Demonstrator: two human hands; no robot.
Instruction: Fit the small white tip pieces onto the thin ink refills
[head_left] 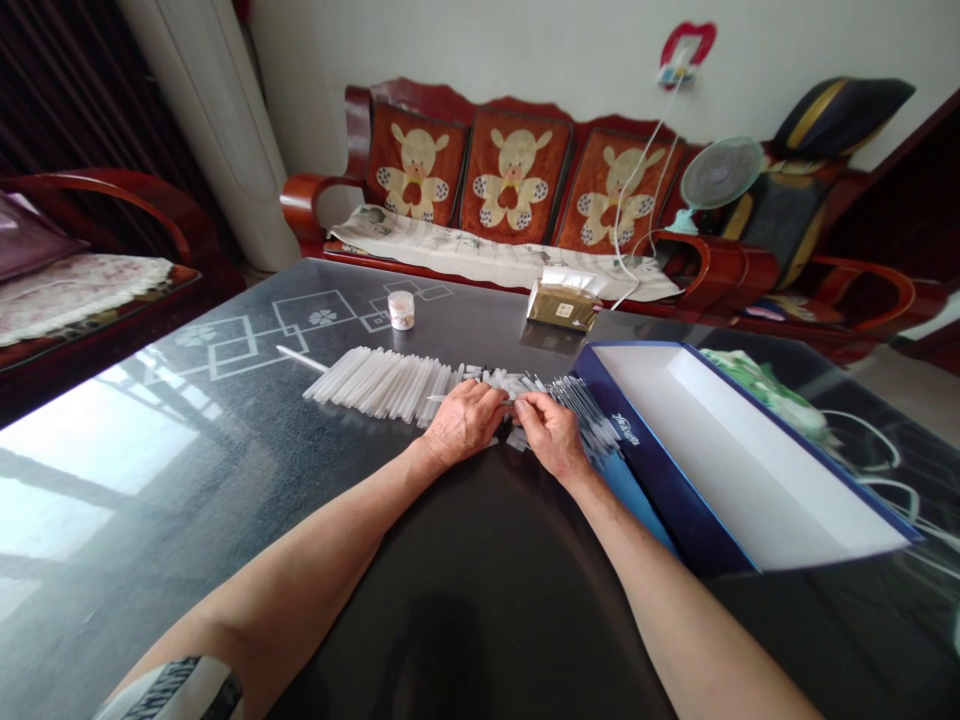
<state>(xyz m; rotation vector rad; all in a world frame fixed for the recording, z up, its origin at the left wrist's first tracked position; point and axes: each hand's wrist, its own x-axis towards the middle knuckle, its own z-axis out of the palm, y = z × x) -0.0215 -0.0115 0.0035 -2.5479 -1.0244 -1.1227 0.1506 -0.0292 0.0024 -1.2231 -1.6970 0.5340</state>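
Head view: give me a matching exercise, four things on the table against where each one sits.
Things
1. small white jar
2. blue box
3. tan tissue box
4. row of white tubes

Places
a. right of the right hand, open, white inside
b. far edge of the table, nearest the sofa
c. left of the left hand, laid side by side
d. beyond the tubes, by the square pattern

Pairs: 1-d, 2-a, 3-b, 4-c
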